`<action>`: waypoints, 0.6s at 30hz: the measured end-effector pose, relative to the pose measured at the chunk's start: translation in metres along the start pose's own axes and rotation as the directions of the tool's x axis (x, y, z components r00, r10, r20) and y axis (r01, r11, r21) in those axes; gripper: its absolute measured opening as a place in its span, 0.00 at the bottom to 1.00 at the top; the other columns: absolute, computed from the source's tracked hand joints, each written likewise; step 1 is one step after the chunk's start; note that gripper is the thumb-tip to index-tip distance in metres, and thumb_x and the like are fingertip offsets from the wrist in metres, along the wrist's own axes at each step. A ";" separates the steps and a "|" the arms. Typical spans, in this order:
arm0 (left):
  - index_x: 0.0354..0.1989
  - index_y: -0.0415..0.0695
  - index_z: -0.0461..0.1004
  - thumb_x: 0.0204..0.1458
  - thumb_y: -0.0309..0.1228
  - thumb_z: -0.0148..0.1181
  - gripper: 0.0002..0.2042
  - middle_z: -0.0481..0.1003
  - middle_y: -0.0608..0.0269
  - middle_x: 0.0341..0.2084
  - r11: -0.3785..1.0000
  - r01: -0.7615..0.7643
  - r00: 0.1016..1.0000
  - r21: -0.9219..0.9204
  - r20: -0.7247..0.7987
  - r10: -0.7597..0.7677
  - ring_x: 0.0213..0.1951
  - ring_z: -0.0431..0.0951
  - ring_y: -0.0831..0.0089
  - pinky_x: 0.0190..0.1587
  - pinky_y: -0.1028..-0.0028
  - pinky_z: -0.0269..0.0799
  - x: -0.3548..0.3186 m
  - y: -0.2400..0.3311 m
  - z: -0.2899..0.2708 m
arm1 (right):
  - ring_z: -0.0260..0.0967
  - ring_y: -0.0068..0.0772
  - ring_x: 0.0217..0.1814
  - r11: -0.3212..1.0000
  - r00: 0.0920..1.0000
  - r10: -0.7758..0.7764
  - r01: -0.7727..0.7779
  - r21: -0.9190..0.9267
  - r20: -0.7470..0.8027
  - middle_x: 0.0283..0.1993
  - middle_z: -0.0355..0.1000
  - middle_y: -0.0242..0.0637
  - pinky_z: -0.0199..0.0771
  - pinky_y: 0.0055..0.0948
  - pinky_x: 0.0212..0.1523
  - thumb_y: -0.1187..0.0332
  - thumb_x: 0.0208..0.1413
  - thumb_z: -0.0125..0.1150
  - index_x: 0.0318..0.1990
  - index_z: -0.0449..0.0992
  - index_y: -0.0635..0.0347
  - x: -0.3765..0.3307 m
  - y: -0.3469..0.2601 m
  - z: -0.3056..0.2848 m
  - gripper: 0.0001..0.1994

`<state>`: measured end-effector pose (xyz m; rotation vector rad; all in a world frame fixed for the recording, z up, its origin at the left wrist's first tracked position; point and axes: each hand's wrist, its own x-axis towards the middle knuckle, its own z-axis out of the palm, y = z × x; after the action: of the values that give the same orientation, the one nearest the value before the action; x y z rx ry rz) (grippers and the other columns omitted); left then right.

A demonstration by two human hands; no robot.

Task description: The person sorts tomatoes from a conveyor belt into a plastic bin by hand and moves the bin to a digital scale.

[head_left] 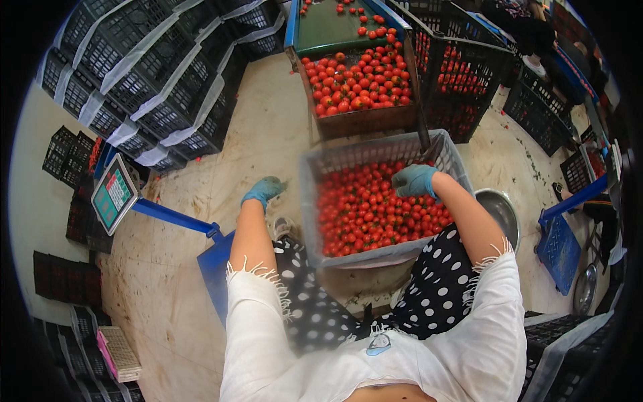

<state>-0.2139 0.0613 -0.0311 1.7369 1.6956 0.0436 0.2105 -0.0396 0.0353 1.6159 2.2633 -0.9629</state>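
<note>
**Desk:** What does the frame show?

**Photographer:** A seated worker in a white top and polka-dot trousers, both hands in blue gloves, bent over a grey crate heaped with small red tomatoes. The crate sits on the lap, its near rim against the knees. The right hand rests on the fruit by the crate's far right corner, fingers curled down into the pile — whether it grips any, I cannot tell. The left hand hangs outside the crate's left wall, loosely cupped, holding nothing I can see.

**Desk:** And how far along is the work?

**Photographer:** My reading — well short of finished. The crate is nearly full to its rim. Beyond its far edge a brown bin at the foot of a green belt holds another load, with a few tomatoes on the belt itself. A black crate to the right shows red through its mesh.

**Desk:** Anything else?

**Photographer:** A steel bowl stands just beside the crate's right wall, stacked black crates fill the upper left, and a scale display stands on a blue platform at the left.
</note>
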 end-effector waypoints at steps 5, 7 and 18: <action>0.52 0.38 0.68 0.44 0.42 0.63 0.28 0.71 0.58 0.48 0.976 -0.008 0.999 -0.219 -0.038 0.000 0.47 0.70 0.68 0.47 0.71 0.66 0.006 -0.007 0.005 | 0.67 0.46 0.51 0.999 0.998 -0.031 0.030 -0.020 -0.053 0.48 0.70 0.44 0.65 0.38 0.51 0.55 0.47 0.57 0.47 0.72 0.56 -0.002 0.011 -0.001 0.21; 0.51 0.38 0.68 0.44 0.41 0.63 0.28 0.71 0.60 0.46 0.966 0.000 1.000 -0.258 -0.027 -0.007 0.44 0.70 0.70 0.44 0.72 0.67 0.007 -0.008 0.005 | 0.67 0.46 0.51 0.999 0.998 -0.040 0.039 -0.020 -0.052 0.48 0.70 0.44 0.64 0.37 0.51 0.55 0.48 0.57 0.48 0.72 0.57 -0.001 0.015 -0.001 0.22; 0.52 0.38 0.68 0.43 0.52 0.60 0.33 0.68 0.52 0.52 0.972 -0.024 1.000 -0.232 -0.003 0.024 0.54 0.67 0.63 0.55 0.71 0.60 0.000 -0.013 0.000 | 0.68 0.43 0.49 1.000 0.999 -0.011 0.011 0.006 -0.041 0.47 0.71 0.42 0.67 0.36 0.48 0.56 0.47 0.58 0.47 0.72 0.55 0.003 0.006 0.004 0.21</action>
<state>-0.2253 0.0601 -0.0371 1.5825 1.5994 0.2440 0.2142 -0.0386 0.0284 1.6422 2.3003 -0.9495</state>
